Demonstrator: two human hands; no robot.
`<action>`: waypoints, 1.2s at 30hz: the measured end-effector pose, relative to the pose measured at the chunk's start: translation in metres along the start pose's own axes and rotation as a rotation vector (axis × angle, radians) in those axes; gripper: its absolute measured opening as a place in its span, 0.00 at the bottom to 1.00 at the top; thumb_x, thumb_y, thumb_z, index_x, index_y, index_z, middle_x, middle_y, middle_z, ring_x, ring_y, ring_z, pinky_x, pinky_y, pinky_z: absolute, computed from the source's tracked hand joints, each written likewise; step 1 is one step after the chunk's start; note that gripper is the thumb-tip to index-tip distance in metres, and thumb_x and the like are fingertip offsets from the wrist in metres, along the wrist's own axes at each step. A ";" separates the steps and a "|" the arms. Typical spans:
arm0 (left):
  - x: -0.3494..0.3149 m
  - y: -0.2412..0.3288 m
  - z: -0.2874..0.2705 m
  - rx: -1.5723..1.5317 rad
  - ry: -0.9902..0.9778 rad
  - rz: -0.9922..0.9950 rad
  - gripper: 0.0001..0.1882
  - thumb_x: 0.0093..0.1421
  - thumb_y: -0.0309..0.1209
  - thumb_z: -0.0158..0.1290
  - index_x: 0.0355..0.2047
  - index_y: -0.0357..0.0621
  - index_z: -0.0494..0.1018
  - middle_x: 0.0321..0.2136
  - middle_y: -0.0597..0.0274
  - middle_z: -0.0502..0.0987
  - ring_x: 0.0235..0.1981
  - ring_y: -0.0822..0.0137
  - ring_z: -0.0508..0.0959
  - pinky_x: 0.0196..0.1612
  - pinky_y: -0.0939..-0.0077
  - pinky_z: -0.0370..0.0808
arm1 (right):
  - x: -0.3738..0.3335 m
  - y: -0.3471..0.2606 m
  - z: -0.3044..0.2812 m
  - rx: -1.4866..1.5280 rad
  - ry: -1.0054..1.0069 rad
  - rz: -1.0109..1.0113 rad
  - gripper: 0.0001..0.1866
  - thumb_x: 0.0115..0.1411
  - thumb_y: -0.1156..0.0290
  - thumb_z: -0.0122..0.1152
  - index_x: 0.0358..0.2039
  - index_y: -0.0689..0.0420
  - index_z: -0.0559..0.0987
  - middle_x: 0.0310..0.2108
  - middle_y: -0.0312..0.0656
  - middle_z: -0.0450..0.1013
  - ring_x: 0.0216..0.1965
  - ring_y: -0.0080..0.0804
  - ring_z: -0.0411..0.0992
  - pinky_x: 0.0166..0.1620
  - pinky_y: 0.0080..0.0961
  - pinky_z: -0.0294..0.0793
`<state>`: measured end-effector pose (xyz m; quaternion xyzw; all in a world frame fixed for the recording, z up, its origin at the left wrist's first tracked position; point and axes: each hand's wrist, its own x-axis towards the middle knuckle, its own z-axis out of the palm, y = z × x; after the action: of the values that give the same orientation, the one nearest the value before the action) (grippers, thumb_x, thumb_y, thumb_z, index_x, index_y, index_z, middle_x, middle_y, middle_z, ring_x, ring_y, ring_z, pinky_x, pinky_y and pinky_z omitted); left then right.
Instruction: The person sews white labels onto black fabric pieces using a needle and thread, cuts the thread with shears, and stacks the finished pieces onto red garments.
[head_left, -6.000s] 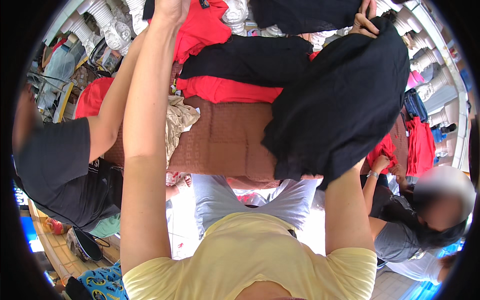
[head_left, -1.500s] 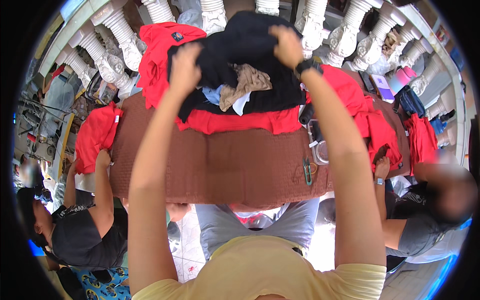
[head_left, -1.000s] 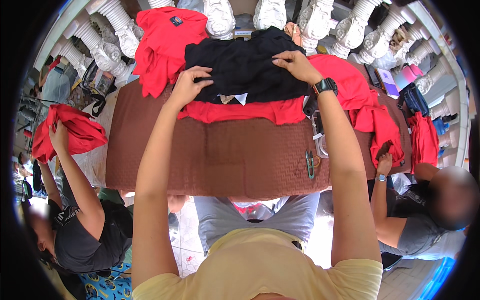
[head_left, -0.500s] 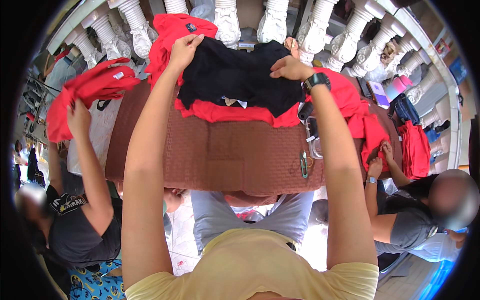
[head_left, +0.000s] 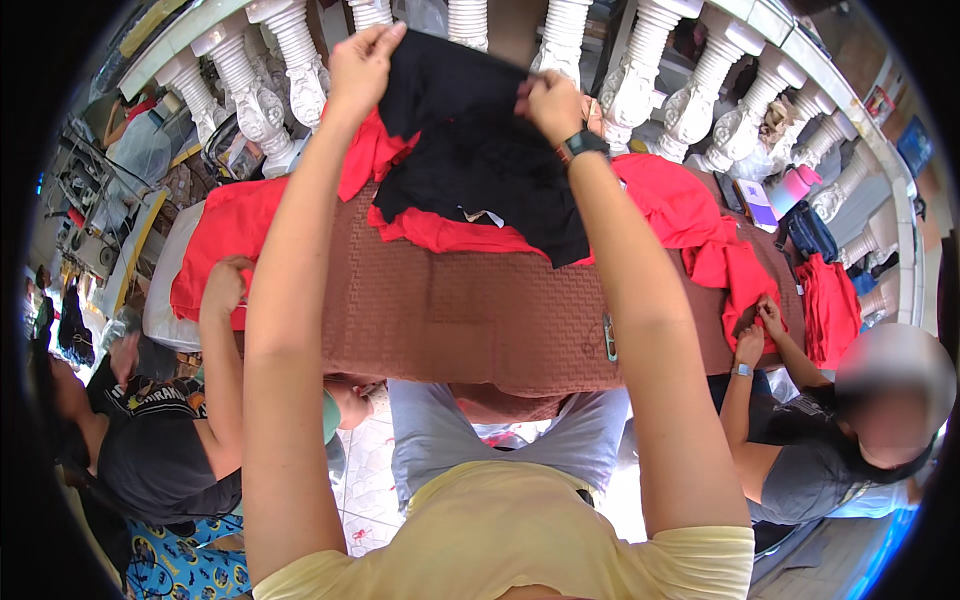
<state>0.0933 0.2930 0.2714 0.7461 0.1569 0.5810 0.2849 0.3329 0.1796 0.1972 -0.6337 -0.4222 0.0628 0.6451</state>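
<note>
Between my two raised hands hangs a black garment point(head_left: 470, 150), its lower part spread over the table. My left hand point(head_left: 362, 68) pinches its upper left corner. My right hand point(head_left: 553, 105), a little blurred, grips the upper right edge; its fingertips are hard to make out. A small pale label point(head_left: 482, 214) shows near the garment's lower edge. Red cloth point(head_left: 450, 233) peeks out beneath the black fabric. Another red piece point(head_left: 378, 152) lies beyond my left forearm.
A brown textured cover point(head_left: 430, 310) lies over the table. Green thread snips point(head_left: 610, 338) rest beside my right forearm. Co-workers on both sides handle red garments point(head_left: 230, 215). White balusters point(head_left: 640, 80) line the far edge; a purple-and-white box point(head_left: 757, 203) and a pink bottle point(head_left: 797, 185) stand right.
Both my hands have risen, lifting the black garment's top edge higher. The left co-worker has lowered a red garment onto the table. My view has shifted slightly.
</note>
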 end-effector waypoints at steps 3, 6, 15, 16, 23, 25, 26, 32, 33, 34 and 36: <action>-0.011 0.083 -0.039 -0.271 -0.647 -0.164 0.19 0.71 0.42 0.51 0.48 0.38 0.77 0.40 0.69 0.80 0.39 0.77 0.77 0.45 0.81 0.72 | 0.009 -0.078 -0.038 0.411 -0.100 -0.027 0.16 0.65 0.68 0.58 0.52 0.58 0.79 0.46 0.41 0.79 0.44 0.29 0.78 0.49 0.28 0.75; -0.010 0.120 -0.038 -0.495 -0.337 -0.001 0.23 0.74 0.44 0.42 0.51 0.34 0.74 0.43 0.66 0.79 0.44 0.68 0.79 0.51 0.73 0.73 | 0.010 -0.112 -0.064 0.836 -0.424 0.033 0.22 0.68 0.65 0.53 0.60 0.57 0.71 0.54 0.45 0.72 0.51 0.36 0.75 0.49 0.32 0.77; -0.073 0.145 0.013 -0.447 -0.713 -0.525 0.32 0.67 0.49 0.54 0.60 0.34 0.69 0.56 0.54 0.75 0.49 0.67 0.80 0.54 0.73 0.75 | -0.096 -0.103 -0.104 1.181 -0.574 0.480 0.23 0.65 0.67 0.61 0.59 0.60 0.74 0.54 0.40 0.74 0.50 0.29 0.76 0.54 0.27 0.73; -0.083 0.155 0.007 -0.461 -0.458 -0.614 0.22 0.66 0.35 0.58 0.55 0.34 0.72 0.48 0.59 0.79 0.39 0.69 0.82 0.43 0.74 0.78 | -0.117 -0.089 -0.106 1.129 -0.595 0.536 0.23 0.64 0.67 0.62 0.59 0.60 0.74 0.55 0.39 0.74 0.50 0.29 0.76 0.54 0.26 0.72; -0.178 0.143 -0.064 -0.231 0.002 -0.396 0.14 0.67 0.34 0.56 0.46 0.35 0.78 0.39 0.64 0.81 0.38 0.76 0.78 0.46 0.81 0.73 | -0.256 -0.029 -0.166 0.119 -0.977 0.292 0.22 0.65 0.63 0.65 0.54 0.66 0.78 0.47 0.35 0.78 0.47 0.20 0.71 0.53 0.22 0.70; -0.221 0.148 -0.103 0.043 -0.156 -0.559 0.09 0.64 0.26 0.56 0.44 0.37 0.76 0.41 0.63 0.79 0.42 0.74 0.77 0.50 0.80 0.71 | -0.268 -0.024 -0.192 -0.049 -1.002 0.422 0.22 0.66 0.60 0.63 0.50 0.66 0.79 0.45 0.37 0.79 0.47 0.21 0.71 0.53 0.23 0.70; -0.238 0.128 -0.112 0.019 -0.236 -0.528 0.08 0.62 0.22 0.56 0.42 0.37 0.75 0.40 0.64 0.78 0.43 0.74 0.77 0.51 0.80 0.70 | -0.278 -0.017 -0.203 -0.016 -0.922 0.400 0.22 0.67 0.60 0.63 0.50 0.67 0.79 0.44 0.37 0.79 0.47 0.21 0.71 0.53 0.23 0.70; -0.318 0.018 -0.105 0.450 -0.929 -0.610 0.20 0.50 0.22 0.66 0.42 0.38 0.73 0.39 0.57 0.76 0.45 0.64 0.77 0.48 0.71 0.73 | -0.253 0.051 -0.158 -0.079 -0.437 0.324 0.11 0.64 0.75 0.60 0.44 0.67 0.80 0.39 0.37 0.78 0.43 0.20 0.73 0.47 0.20 0.72; -0.321 0.014 -0.098 0.471 -1.107 -0.716 0.23 0.48 0.24 0.69 0.43 0.37 0.74 0.40 0.54 0.76 0.46 0.61 0.77 0.48 0.68 0.74 | -0.257 0.084 -0.148 0.005 -0.385 0.305 0.10 0.63 0.78 0.58 0.44 0.67 0.80 0.38 0.37 0.78 0.42 0.20 0.73 0.47 0.21 0.72; -0.327 0.004 -0.091 0.418 -1.001 -0.713 0.24 0.48 0.30 0.70 0.45 0.38 0.75 0.44 0.51 0.76 0.48 0.57 0.78 0.49 0.63 0.75 | -0.258 0.101 -0.139 0.093 -0.340 0.278 0.11 0.61 0.81 0.57 0.44 0.66 0.80 0.38 0.37 0.78 0.42 0.20 0.73 0.46 0.21 0.72; -0.327 0.008 -0.060 0.506 -0.736 -0.459 0.25 0.52 0.35 0.68 0.47 0.38 0.74 0.49 0.46 0.75 0.52 0.51 0.76 0.54 0.60 0.72 | -0.262 0.107 -0.124 0.009 -0.306 0.171 0.14 0.59 0.85 0.53 0.44 0.66 0.79 0.38 0.37 0.78 0.43 0.21 0.73 0.47 0.21 0.72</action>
<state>-0.0551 0.1164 0.0319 0.8935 0.3421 0.1454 0.2521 0.2921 -0.0563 0.0014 -0.6473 -0.4598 0.2152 0.5686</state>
